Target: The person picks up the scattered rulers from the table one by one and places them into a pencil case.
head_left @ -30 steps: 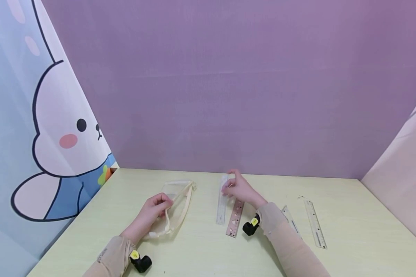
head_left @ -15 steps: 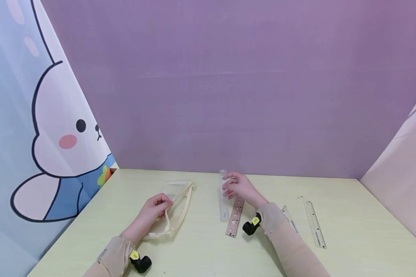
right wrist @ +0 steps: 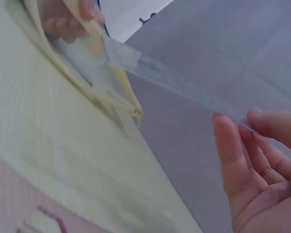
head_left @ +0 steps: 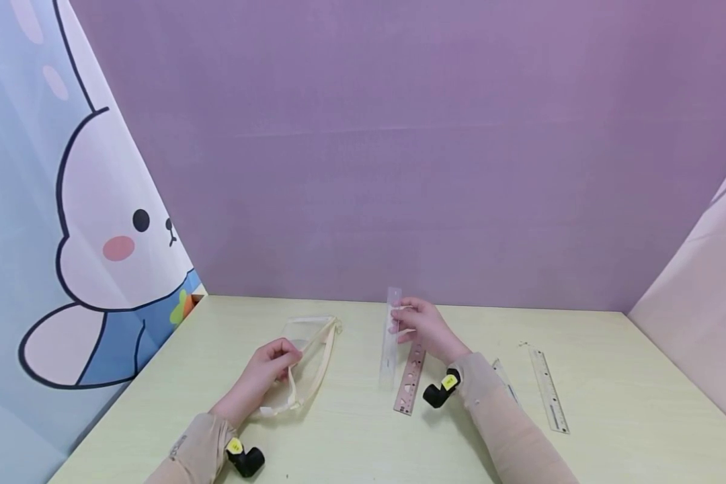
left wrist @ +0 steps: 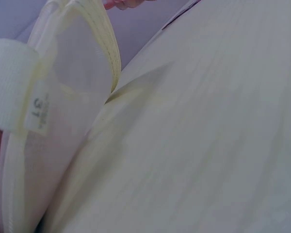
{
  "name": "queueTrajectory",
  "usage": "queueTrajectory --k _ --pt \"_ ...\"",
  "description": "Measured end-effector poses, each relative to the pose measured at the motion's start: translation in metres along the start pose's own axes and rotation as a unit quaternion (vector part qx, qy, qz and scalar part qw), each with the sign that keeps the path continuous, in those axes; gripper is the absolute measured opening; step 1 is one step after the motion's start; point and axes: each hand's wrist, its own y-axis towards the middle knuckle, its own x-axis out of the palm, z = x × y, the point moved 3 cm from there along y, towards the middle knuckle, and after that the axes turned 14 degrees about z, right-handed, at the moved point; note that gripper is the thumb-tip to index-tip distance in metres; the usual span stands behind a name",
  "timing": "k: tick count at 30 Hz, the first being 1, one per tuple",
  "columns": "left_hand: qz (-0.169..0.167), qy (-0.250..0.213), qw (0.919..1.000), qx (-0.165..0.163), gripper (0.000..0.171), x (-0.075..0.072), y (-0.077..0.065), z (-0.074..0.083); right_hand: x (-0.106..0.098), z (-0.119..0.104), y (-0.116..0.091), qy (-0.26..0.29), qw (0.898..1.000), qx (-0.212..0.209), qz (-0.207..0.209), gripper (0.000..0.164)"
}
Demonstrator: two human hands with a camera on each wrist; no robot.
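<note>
My left hand [head_left: 271, 363] pinches the near edge of a see-through pouch [head_left: 325, 366] with cream edging, its mouth spread open. In the left wrist view the sheer pouch wall [left wrist: 63, 150] fills the left side, with a small printed label [left wrist: 37, 111]. To the right of it, my right hand [head_left: 426, 329] pinches a clear ruler [head_left: 390, 356] by its side edge. The right wrist view shows the thumb and fingers at one end of this ruler [right wrist: 174, 87], and its other end overlaps the pouch. A pink ruler [head_left: 409, 386] lies under and beside the right hand.
Farther right on the pale table [head_left: 351, 437] lie a clear ruler [head_left: 550, 392] and another clear ruler [head_left: 505, 380], partly covered by the right sleeve. A purple backdrop [head_left: 399, 168] stands along the back edge, and a rabbit-print curtain [head_left: 115, 282] hangs at left.
The clear ruler in my right hand has risen and tilted, its far end now above the table's back edge. The left hand and pouch have stayed put.
</note>
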Motion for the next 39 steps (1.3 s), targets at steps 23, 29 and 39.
queueTrajectory --k 23,29,39 --pt "-0.003 -0.003 1.0000 -0.003 0.011 -0.0002 0.0005 -0.0018 0.0056 -0.0024 -0.0024 0.147 0.987 0.057 0.017 0.019" --pt "0.000 -0.001 1.0000 -0.006 0.011 -0.0004 -0.0005 -0.0008 0.0072 -0.0020 -0.0044 0.134 0.989 0.057 -0.001 0.032" --pt "-0.004 -0.004 1.0000 -0.001 0.012 0.0002 0.0008 -0.0010 0.0088 -0.0005 -0.0052 0.108 0.993 0.055 -0.004 0.043"
